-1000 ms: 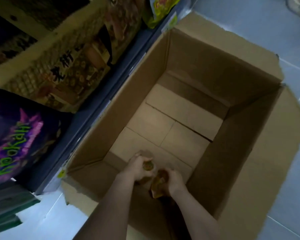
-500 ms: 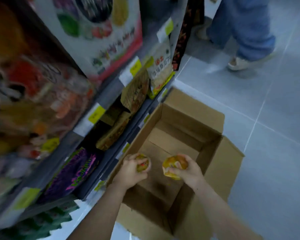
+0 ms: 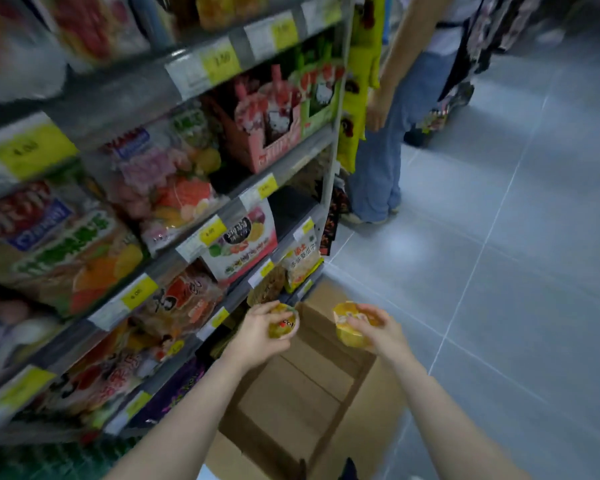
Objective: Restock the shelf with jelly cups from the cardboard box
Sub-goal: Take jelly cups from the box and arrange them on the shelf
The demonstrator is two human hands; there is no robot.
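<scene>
Above the cardboard box (image 3: 309,386), two half-hidden jelly cups (image 3: 284,322), one per hand (image 3: 257,336).

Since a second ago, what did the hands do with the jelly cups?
Both hands rose out of the cardboard box. The left hand and the right hand now hold their jelly cups above it, beside the shelf. Same as before: the left jelly cup and the right jelly cup stay gripped, and the box is on the floor.

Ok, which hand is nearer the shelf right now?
Left. The left hand holds its jelly cup beside the shelf edge; the right hand is farther out, above the box's far side.
</scene>
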